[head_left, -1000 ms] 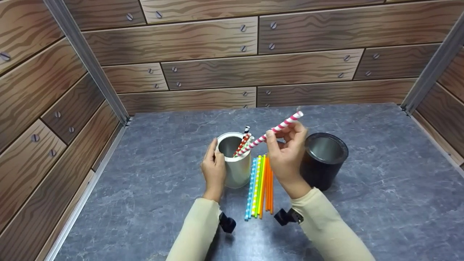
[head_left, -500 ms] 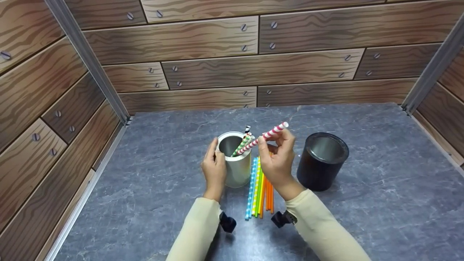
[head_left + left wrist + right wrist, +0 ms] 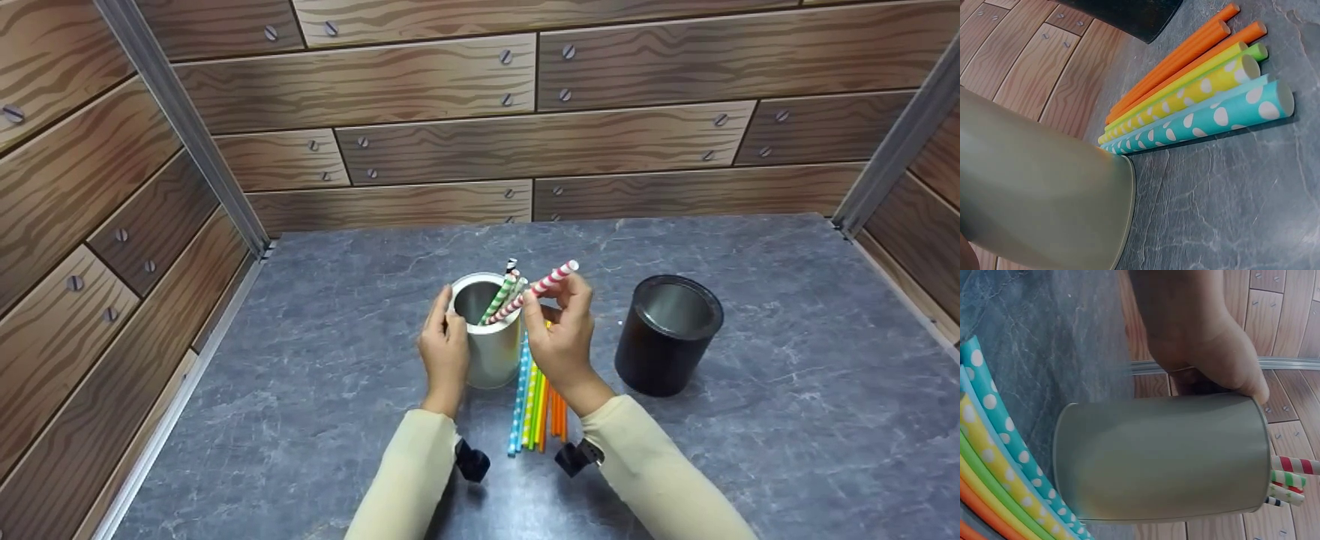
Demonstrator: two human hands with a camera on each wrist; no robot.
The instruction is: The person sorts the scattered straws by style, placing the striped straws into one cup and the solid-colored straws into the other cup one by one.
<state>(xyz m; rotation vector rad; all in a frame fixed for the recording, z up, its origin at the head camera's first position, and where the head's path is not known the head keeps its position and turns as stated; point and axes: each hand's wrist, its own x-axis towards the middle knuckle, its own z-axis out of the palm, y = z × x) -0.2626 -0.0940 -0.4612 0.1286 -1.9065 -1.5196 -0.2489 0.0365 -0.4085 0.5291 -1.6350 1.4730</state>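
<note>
My left hand (image 3: 444,352) holds the left side of a silver-grey cup (image 3: 492,361), fingers reaching up to its rim. Between thumb and fingers, my right hand (image 3: 562,334) pinches a red-and-white striped paper straw (image 3: 556,277). That straw slants, its lower end inside the cup mouth and its upper end above the hand. A green-and-white striped straw (image 3: 496,300) and several others lean on the cup's right inner side. In the right wrist view, the ends of the straws (image 3: 1288,479) stick out past the rim, and the left hand (image 3: 1207,354) lies against the cup's side.
Right of the cup, loose straws lie side by side on the grey marbled table: blue dotted straws (image 3: 1219,116), a yellow dotted one (image 3: 1205,85), green, yellow and orange ones (image 3: 1185,53). A black cup (image 3: 664,352) stands to the right. Wood-patterned walls (image 3: 450,150) enclose the table.
My right hand has moved left and a little down, bringing the red-striped straw further over the silver cup. The green-striped straw's lean shows more clearly. My left hand keeps its place.
</note>
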